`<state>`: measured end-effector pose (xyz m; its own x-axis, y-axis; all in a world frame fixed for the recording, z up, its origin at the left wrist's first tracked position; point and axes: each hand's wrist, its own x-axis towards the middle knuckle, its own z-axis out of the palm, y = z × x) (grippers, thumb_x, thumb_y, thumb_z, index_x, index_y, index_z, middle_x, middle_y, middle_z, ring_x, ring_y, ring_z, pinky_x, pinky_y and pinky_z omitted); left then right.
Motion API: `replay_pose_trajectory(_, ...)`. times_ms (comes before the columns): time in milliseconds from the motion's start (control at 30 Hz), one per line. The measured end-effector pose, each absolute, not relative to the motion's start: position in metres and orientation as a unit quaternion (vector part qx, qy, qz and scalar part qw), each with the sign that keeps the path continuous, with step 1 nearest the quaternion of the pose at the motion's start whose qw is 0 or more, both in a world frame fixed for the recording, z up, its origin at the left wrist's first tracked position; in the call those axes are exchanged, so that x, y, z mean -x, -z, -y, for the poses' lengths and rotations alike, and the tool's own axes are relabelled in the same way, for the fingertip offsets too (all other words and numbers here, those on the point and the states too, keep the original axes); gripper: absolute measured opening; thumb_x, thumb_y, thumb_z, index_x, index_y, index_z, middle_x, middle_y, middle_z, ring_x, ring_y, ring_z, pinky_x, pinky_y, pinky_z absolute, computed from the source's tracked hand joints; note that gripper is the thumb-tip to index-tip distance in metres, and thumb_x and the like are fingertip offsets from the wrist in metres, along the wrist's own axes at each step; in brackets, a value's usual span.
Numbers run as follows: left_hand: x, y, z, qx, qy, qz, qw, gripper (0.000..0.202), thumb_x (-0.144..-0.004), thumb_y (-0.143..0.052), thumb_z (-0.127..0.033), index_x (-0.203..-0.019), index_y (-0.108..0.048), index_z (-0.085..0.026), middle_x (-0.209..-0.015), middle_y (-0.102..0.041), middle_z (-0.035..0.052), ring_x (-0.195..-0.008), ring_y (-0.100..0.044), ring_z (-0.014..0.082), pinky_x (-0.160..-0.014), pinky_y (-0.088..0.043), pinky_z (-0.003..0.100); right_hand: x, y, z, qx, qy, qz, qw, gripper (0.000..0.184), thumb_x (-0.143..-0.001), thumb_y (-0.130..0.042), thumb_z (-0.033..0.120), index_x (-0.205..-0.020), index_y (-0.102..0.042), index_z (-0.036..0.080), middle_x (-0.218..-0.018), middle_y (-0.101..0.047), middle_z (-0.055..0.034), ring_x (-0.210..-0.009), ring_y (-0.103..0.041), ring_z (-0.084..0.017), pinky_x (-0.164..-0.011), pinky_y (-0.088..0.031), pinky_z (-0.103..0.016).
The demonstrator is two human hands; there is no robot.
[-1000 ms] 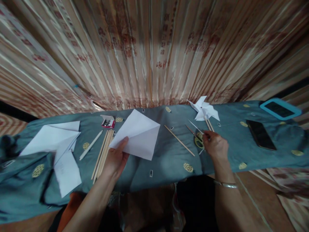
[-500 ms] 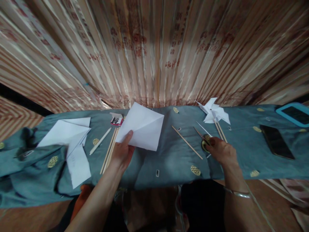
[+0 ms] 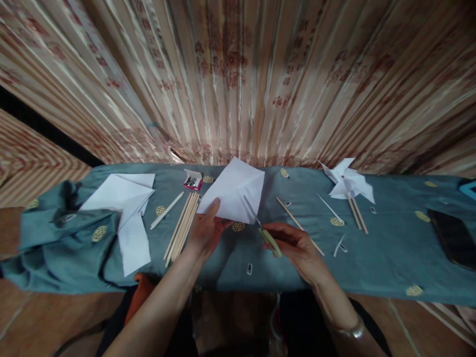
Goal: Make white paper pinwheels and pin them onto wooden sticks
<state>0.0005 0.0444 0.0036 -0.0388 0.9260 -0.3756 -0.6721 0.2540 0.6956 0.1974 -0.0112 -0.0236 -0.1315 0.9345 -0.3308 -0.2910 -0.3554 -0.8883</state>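
Cloth [image 3: 390,248] on worktop: grey-teal, scattered yellow lattice roundels. Folded paper [image 3: 236,191] white; pinwheel [image 3: 347,181] white. Scissors [image 3: 269,240]: yellow-green handles. Stick bundle [image 3: 182,225] pale tan. Small box [image 3: 193,181] pink. Curtain [image 3: 238,74]: cream and pink-brown stripes, red motifs. Phone [image 3: 451,238] black.

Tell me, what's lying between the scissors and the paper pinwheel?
The head view shows a wooden stick and a thin white paper strip between the scissors and the pinwheel.
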Motion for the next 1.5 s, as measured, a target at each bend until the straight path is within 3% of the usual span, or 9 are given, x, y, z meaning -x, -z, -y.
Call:
replay_pose_trajectory(133,0.0,-0.006,-0.045,-0.165,-0.587,-0.407,0.68,0.031,-0.089,-0.059,-0.014,-0.119,-0.061,-0.02,-0.108,-0.074,0.0067,-0.09,-0.072,0.0194,-0.088,-0.059,0.041,-0.187,0.032,0.008,0.488,-0.683,0.305,0.449,0.039,-0.054,-0.09,0.036,-0.088,-0.077,0.022,-0.082,-0.077,-0.0036,-0.067,-0.069,-0.016,-0.062,-0.053,-0.026)
replay_pose_trajectory(300,0.01,-0.008,-0.052,-0.158,-0.624,-0.4,0.652,0.029,-0.089,-0.058,-0.014,-0.117,-0.062,-0.021,-0.102,-0.074,0.0041,-0.084,-0.071,0.0152,-0.079,-0.061,0.032,-0.194,0.03,0.009,0.47,-0.685,0.311,0.462,0.042,-0.052,-0.092,0.034,-0.09,-0.077,0.023,-0.084,-0.076,-0.0042,-0.071,-0.068,-0.016,-0.064,-0.053,-0.027)
replay_pose_trajectory(433,0.019,-0.014,-0.059,-0.134,-0.646,-0.413,0.628,0.028,-0.092,-0.052,-0.012,-0.117,-0.061,-0.021,-0.093,-0.074,0.0029,-0.076,-0.07,0.0141,-0.067,-0.061,0.027,-0.203,0.03,0.01,0.456,-0.687,0.338,0.453,0.05,-0.06,-0.087,0.046,-0.102,-0.075,0.021,-0.082,-0.074,-0.0065,-0.065,-0.064,-0.015,-0.053,-0.047,-0.024)
replay_pose_trajectory(567,0.018,-0.019,-0.06,-0.114,-0.639,-0.415,0.637,0.028,-0.091,-0.054,-0.012,-0.116,-0.061,-0.02,-0.088,-0.073,0.0031,-0.069,-0.068,0.0141,-0.062,-0.06,0.026,-0.208,0.035,0.013,0.439,-0.704,0.396,0.395,0.056,-0.067,-0.079,0.054,-0.109,-0.073,0.018,-0.078,-0.071,-0.0063,-0.063,-0.061,-0.015,-0.053,-0.046,-0.026)
replay_pose_trajectory(733,0.013,-0.015,-0.06,-0.11,-0.631,-0.407,0.651,0.027,-0.091,-0.053,-0.011,-0.115,-0.061,-0.02,-0.087,-0.072,0.0025,-0.072,-0.069,0.014,-0.064,-0.061,0.025,-0.209,0.036,0.02,0.425,-0.703,0.431,0.373,0.056,-0.071,-0.074,0.059,-0.106,-0.073,0.015,-0.067,-0.066,-0.0035,-0.054,-0.052,-0.012,-0.049,-0.039,-0.025)
replay_pose_trajectory(933,0.014,-0.011,-0.062,-0.104,-0.627,-0.418,0.649,0.024,-0.092,-0.053,-0.013,-0.113,-0.06,-0.02,-0.087,-0.072,0.0024,-0.071,-0.068,0.0135,-0.066,-0.06,0.027,-0.207,0.036,0.023,0.435,-0.701,0.413,0.386,0.067,-0.071,-0.07,0.065,-0.116,-0.068,0.016,-0.086,-0.071,-0.0094,-0.071,-0.061,-0.018,-0.06,-0.046,-0.028)
replay_pose_trajectory(1033,0.013,-0.012,-0.061,-0.113,-0.628,-0.413,0.65,0.024,-0.093,-0.05,-0.012,-0.114,-0.06,-0.02,-0.087,-0.072,0.002,-0.073,-0.068,0.013,-0.072,-0.061,0.029,-0.206,0.037,0.021,0.437,-0.695,0.437,0.367,0.064,-0.068,-0.075,0.061,-0.116,-0.069,0.018,-0.088,-0.072,-0.0085,-0.072,-0.061,-0.018,-0.065,-0.049,-0.03)
replay_pose_trajectory(1133,0.009,-0.01,-0.058,-0.121,-0.623,-0.406,0.658,0.026,-0.092,-0.052,-0.012,-0.114,-0.061,-0.02,-0.088,-0.072,0.0018,-0.075,-0.068,0.0133,-0.078,-0.06,0.032,-0.205,0.037,0.019,0.453,-0.682,0.459,0.345,0.059,-0.065,-0.079,0.055,-0.113,-0.071,0.021,-0.084,-0.072,-0.0061,-0.069,-0.059,-0.017,-0.059,-0.048,-0.028)
replay_pose_trajectory(1500,0.005,-0.008,-0.051,-0.139,-0.606,-0.407,0.669,0.031,-0.089,-0.056,-0.011,-0.118,-0.061,-0.021,-0.094,-0.071,0.0035,-0.08,-0.068,0.0165,-0.082,-0.06,0.039,-0.206,0.037,0.017,0.46,-0.681,0.45,0.35,0.053,-0.063,-0.083,0.052,-0.108,-0.075,0.025,-0.08,-0.072,-0.0035,-0.069,-0.059,-0.016,-0.06,-0.048,-0.027)
